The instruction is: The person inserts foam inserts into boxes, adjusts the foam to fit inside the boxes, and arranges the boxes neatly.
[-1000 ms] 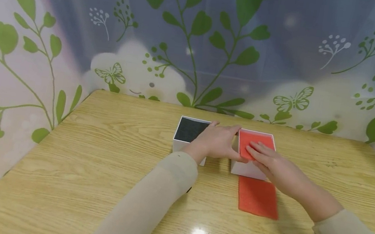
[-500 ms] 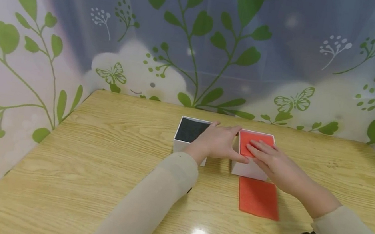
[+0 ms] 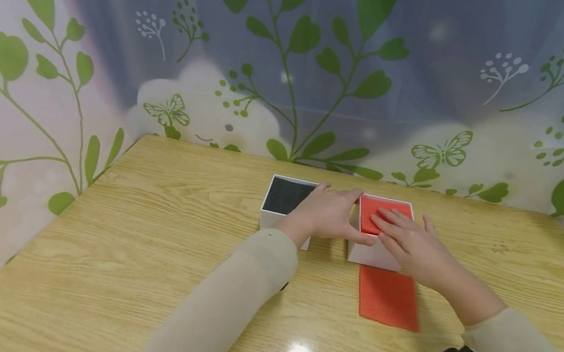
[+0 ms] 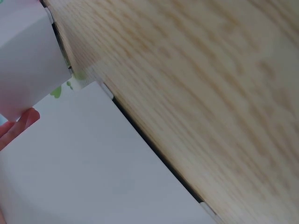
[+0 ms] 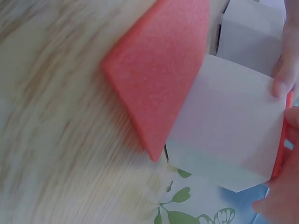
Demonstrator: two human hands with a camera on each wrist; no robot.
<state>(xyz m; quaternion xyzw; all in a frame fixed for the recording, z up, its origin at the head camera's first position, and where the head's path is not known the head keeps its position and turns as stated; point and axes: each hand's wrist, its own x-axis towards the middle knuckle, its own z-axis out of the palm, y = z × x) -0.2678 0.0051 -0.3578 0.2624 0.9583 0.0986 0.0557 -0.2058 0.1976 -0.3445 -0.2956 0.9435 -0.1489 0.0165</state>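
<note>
A white box [image 3: 374, 253], the right one of two, has a red felt-like square [image 3: 371, 206] filling its top. My left hand [image 3: 328, 212] spans this box's left side, thumb at the front rim and a finger at the rear left corner. The left wrist view shows that thumb [image 4: 29, 119] against the white wall. My right hand [image 3: 420, 254] rests straight fingers on the red square inside, with one finger raised off to the right. Another red felt-like square [image 3: 389, 301] lies flat in front of the box; in the right wrist view its edge looks thick.
A second white box [image 3: 270, 220] with a dark square [image 3: 287, 195] inside stands at the left, partly behind my left hand. Both stand on a wood-grain table [image 3: 141, 240]. A leaf-patterned curtain [image 3: 300, 57] hangs behind the table's far edge.
My right hand has shifted slightly left and up, and one finger has lifted away from the others. The left hand, both boxes and the loose red square stay put.
</note>
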